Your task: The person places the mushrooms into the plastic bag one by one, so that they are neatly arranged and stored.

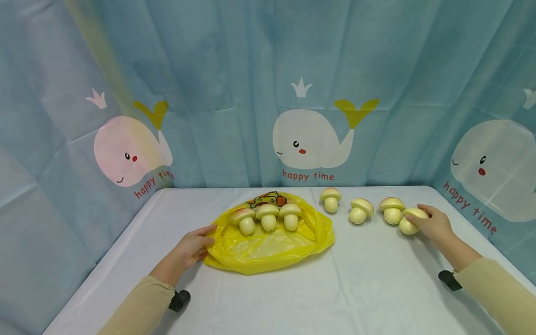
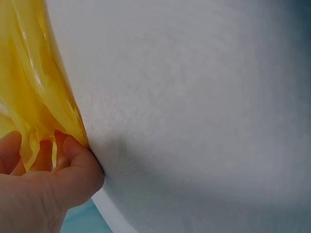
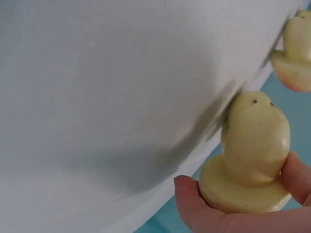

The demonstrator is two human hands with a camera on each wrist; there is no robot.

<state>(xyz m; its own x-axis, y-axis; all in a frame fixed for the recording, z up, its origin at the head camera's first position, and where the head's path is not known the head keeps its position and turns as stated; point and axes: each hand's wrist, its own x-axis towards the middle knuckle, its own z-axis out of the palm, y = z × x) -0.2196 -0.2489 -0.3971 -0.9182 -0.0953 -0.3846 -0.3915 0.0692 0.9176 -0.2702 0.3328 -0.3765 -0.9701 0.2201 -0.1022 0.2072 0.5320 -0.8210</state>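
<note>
My left hand [image 1: 193,246] grips the left edge of a yellow plastic bag [image 1: 259,267]. In the left wrist view, the bag's film [image 2: 43,82] bunches between the curled fingers. Three toy mushrooms with cream stems, including a middle mushroom [image 1: 268,217], lie side by side on the bag. At the right, my right hand [image 1: 437,225] holds another toy mushroom [image 1: 408,226] by its cap. The right wrist view shows this mushroom's stem [image 3: 257,141] pointing away from the palm, with thumb and fingers around the cap [image 3: 233,196].
Three more mushrooms lie on the white table [image 1: 293,302] between bag and right hand: a far mushroom [image 1: 331,200], a tilted mushroom [image 1: 360,211] and a mushroom [image 1: 391,210] beside the held one. A blue whale-print curtain [image 1: 234,93] hangs behind the table and along its sides.
</note>
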